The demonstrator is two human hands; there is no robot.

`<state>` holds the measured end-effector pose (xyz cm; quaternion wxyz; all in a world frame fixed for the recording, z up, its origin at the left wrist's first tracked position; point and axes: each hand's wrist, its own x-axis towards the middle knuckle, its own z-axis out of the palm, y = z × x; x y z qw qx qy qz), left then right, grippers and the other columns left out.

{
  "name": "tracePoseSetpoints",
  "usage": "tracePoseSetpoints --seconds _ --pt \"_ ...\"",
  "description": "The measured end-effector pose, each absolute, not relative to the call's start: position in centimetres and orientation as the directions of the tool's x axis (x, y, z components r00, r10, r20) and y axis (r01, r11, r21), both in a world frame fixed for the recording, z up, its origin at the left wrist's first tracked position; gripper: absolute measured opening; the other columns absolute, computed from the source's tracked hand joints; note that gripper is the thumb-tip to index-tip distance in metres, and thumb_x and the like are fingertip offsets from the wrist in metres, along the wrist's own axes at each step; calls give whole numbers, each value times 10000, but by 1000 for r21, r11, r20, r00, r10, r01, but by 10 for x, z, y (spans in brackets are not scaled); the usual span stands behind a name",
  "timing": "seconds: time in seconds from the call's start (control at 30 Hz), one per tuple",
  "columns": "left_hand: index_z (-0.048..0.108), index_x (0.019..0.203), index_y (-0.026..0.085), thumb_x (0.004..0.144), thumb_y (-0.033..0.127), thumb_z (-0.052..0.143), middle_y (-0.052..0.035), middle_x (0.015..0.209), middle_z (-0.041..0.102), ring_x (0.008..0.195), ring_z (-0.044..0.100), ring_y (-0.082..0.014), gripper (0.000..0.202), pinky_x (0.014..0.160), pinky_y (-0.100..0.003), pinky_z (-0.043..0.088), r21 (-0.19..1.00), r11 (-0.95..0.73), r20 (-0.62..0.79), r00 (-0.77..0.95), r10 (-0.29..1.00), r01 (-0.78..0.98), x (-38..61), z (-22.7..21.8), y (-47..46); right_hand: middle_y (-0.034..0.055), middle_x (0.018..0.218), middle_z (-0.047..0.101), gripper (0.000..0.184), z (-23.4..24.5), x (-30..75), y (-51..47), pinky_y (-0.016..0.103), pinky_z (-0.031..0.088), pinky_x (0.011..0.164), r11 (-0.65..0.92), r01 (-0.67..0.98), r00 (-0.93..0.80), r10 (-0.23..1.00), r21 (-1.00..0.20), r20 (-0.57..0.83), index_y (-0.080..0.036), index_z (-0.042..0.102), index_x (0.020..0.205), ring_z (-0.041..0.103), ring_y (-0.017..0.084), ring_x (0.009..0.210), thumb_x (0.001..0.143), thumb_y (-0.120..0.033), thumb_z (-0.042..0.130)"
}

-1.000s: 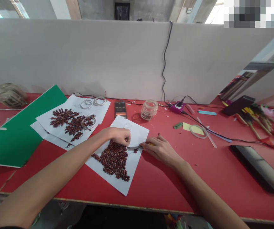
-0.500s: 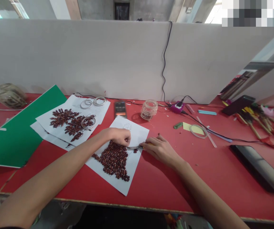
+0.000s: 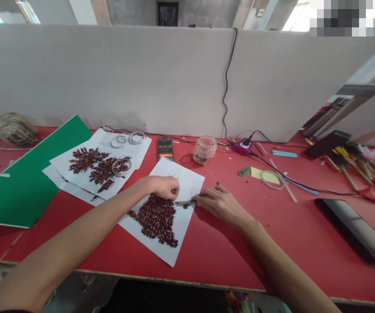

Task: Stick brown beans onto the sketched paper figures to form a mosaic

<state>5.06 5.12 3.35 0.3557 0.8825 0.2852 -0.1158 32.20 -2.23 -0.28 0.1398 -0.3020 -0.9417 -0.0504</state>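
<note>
On the white sheet of paper (image 3: 174, 256), dark brown seeds (image 3: 157, 217) lie packed side by side over a pencil drawing. My left hand (image 3: 166, 188) rests at the upper edge of the seeds, its fingers curled closed; anything inside them is hidden. My right hand (image 3: 218, 201) lies at the right edge of the paper, closed around a knife with a yellow handle. The thin blade of the knife (image 3: 185, 202) points left across the paper, its tip close to my left hand. One or two loose seeds (image 3: 185, 207) lie just below the blade.
A glass jar (image 3: 204, 150) and a phone (image 3: 165, 149) stand beyond the paper. Left are seed-covered sheets (image 3: 76, 178), tape rings (image 3: 137, 138) and a green board (image 3: 44, 174). A purple power adapter (image 3: 243, 147), cables and a dark case (image 3: 353, 230) are right.
The view has shifted very slightly. Both hands, the knife and the paper keep nearly the same places.
</note>
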Motion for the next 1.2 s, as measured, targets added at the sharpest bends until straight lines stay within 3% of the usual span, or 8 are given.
tracePoseSetpoints --seconds 0.3,0.6,0.73,0.87,0.93,1.03,1.1,1.2 --pt "764 840 146 811 106 629 -12 779 714 676 578 -128 144 627 -215 397 552 -535 -400 766 504 640 45 40 43 87 1068 759 313 -3 321 -23 354 352 808 787 615 -742 600 -51 301 -251 737 1206 645 172 804 1100 -264 442" --pt "766 834 144 816 67 644 -17 768 715 709 616 -141 146 652 -224 416 550 -537 -387 765 515 640 49 52 37 79 1073 754 304 -1 321 -24 353 359 796 780 623 -735 606 -48 304 -255 731 1229 624 168 766 1097 -273 458" --pt "756 893 160 859 75 618 -48 930 740 866 663 -176 166 744 -248 459 546 -572 -291 779 556 612 37 51 26 75 1056 755 290 2 321 -25 357 367 799 771 632 -727 623 -74 289 -260 733 1216 642 172 779 1090 -277 472" --pt "710 1081 177 974 183 562 -74 1158 729 1120 653 -219 182 950 -314 484 500 -589 -117 723 681 635 17 45 10 78 1108 755 301 2 323 -24 364 384 834 774 623 -731 627 -109 269 -261 723 1218 676 182 837 1102 -291 447" --pt "661 1259 184 1032 284 530 -97 1369 666 1299 585 -240 281 1073 -359 448 451 -592 -65 685 725 669 11 38 1 83 1104 758 311 1 326 -23 373 394 857 767 632 -719 634 -113 284 -252 724 1212 683 186 845 1104 -288 434" --pt "488 1521 177 1045 503 522 -125 1625 449 1508 403 -269 578 1208 -406 343 357 -604 -44 658 752 713 8 20 -11 83 1031 769 330 -1 330 -20 371 412 852 722 684 -665 677 -109 316 -223 720 1184 683 195 833 1110 -291 405" --pt "352 1615 173 1023 644 481 -131 1687 329 1566 302 -281 767 1255 -434 275 303 -613 -28 650 759 729 8 6 -17 76 954 772 343 -1 331 -19 360 419 797 660 745 -604 731 -103 318 -212 706 1156 667 198 768 1115 -306 378" --pt "247 1658 187 1030 697 389 -119 1717 243 1600 211 -275 821 1289 -468 185 254 -630 20 647 762 734 10 -10 -25 60 832 751 307 2 329 -21 342 404 681 539 835 -497 823 -107 275 -213 665 1105 613 203 637 1104 -342 386"
